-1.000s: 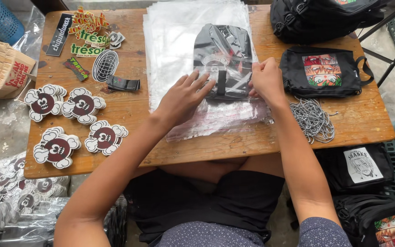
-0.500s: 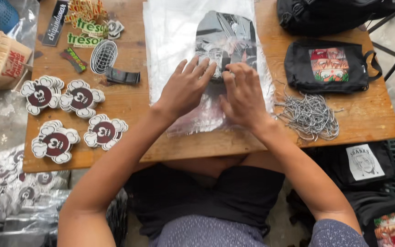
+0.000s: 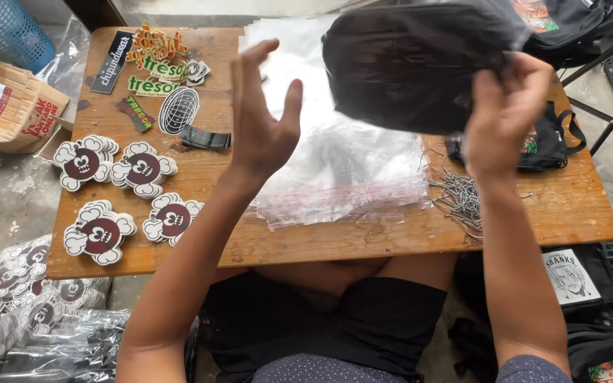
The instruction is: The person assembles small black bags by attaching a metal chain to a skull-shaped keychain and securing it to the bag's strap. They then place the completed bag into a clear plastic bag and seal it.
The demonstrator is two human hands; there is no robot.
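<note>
Head view, right hand (image 3: 505, 113) lifting bagged black pouch (image 3: 413, 67), lengthwise sideways

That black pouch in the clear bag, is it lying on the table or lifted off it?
Lifted. The right hand holds the bagged black pouch up in the air above the stack of clear bags; the left hand is open beside it.

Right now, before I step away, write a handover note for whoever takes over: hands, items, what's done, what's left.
Right hand: raised, gripping a black pouch in a clear bag, lifted above the table.
Left hand: open, fingers spread, holding nothing, beside the pouch.
Stack of clear bags lies mid-table; pile of ball chains at its right; another black pouch unbagged behind the right wrist; skull stickers at left.
Done: this pouch is inside its bag.
Left: cannot tell if the bag is sealed; the other pouch is unbagged.
</note>
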